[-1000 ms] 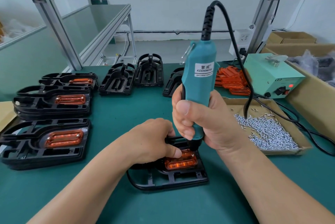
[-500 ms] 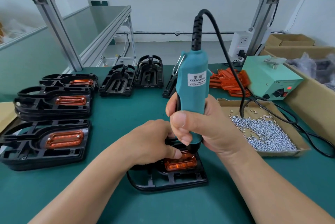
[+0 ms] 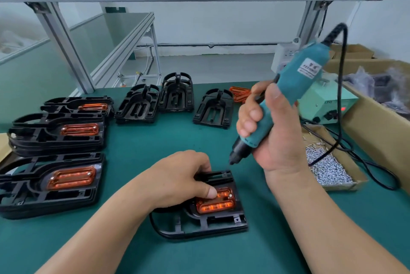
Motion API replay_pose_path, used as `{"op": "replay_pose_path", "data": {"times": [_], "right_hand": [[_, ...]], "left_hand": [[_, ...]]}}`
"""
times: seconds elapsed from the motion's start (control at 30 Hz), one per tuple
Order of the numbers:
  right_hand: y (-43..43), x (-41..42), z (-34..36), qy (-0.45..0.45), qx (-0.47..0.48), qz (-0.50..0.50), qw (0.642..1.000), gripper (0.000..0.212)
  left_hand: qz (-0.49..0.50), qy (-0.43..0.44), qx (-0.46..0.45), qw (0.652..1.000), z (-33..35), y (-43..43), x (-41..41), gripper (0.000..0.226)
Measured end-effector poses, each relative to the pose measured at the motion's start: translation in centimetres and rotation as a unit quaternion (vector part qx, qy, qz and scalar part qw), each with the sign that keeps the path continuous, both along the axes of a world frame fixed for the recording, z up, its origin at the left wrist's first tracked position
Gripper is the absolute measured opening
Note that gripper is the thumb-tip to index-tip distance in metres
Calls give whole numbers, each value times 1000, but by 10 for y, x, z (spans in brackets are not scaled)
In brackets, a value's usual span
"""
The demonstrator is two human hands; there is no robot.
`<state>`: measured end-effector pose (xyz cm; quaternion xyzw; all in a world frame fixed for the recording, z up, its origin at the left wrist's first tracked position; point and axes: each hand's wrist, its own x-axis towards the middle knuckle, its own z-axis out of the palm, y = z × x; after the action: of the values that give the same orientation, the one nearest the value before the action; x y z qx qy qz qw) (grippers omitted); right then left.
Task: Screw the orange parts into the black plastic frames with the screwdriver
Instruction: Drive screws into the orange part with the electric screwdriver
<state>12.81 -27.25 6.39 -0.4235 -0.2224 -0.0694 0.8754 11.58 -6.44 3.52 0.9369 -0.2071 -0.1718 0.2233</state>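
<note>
1. The left hand (image 3: 177, 180) is down on the working frame (image 3: 199, 225), near the person at the bench's front middle, fingers curled over its far edge and thumb pressing the orange part (image 3: 216, 204) into its seat.
2. The right hand (image 3: 273, 131) is wrapped tight round the screwdriver (image 3: 295, 87). The tool tilts, its bit hovering just above and beyond the working frame's far right corner, touching nothing.
3. One screw head (image 3: 230, 195) shows at the orange part's right end. The left end is hidden under the hand, so whether it is fastened cannot be told.
4. It looks like the gap between two screws. For the next one, the thumb should pin the orange part flat, the driver should stand upright over the hole, and the bit should seat before the trigger goes. The cable (image 3: 342, 96) wants slack so it cannot drag the tool off line.
5. The count: one screwdriver.
6. Left of the working frame are three fitted frames on view (image 3: 73, 178), each topping a stack whose depth is unclear.
7. Beyond the working frame stand three bare frames (image 3: 177, 94).
8. Further beyond and to the right is a heap of loose orange parts (image 3: 239, 94), number unclear.
9. To the right is one cardboard tray (image 3: 355, 176) of screws (image 3: 326, 167), far too many to count.
</note>
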Motion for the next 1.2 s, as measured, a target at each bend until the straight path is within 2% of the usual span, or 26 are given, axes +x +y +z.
{"op": "replay_pose_path", "data": {"times": [0.1, 0.27, 0.37, 0.5, 0.7, 0.87, 0.97, 1.1, 1.2], "right_hand": [[-24, 11, 4, 14, 67, -89, 994, 21], [-73, 23, 10, 23, 147, -232, 961, 21], [-94, 27, 7, 29, 177, -299, 937, 21], [-105, 29, 0, 55, 208, -328, 920, 22], [-105, 33, -2, 76, 250, -308, 915, 23], [-102, 34, -1, 84, 258, -298, 915, 22], [-102, 34, -2, 82, 259, -294, 916, 22], [-103, 34, -3, 84, 268, -285, 917, 22], [-104, 34, -3, 85, 269, -285, 916, 22]], "left_hand": [[-11, -6, 2, 1000, -1, 0, -2, 35], [-5, -57, -28, 998, 1, -4, -3, 45], [-12, -131, -100, 986, 2, -16, -6, 31], [-50, -168, -148, 973, 6, -48, -13, 11], [-178, -244, -91, 949, 18, -108, -10, 20], [-214, -311, 47, 925, 22, -145, 4, 21], [-219, -305, 116, 920, 22, -158, 14, 24], [-231, -289, 154, 916, 24, -171, 18, 35], [-221, -287, 136, 922, 26, -179, 14, 22]]}}
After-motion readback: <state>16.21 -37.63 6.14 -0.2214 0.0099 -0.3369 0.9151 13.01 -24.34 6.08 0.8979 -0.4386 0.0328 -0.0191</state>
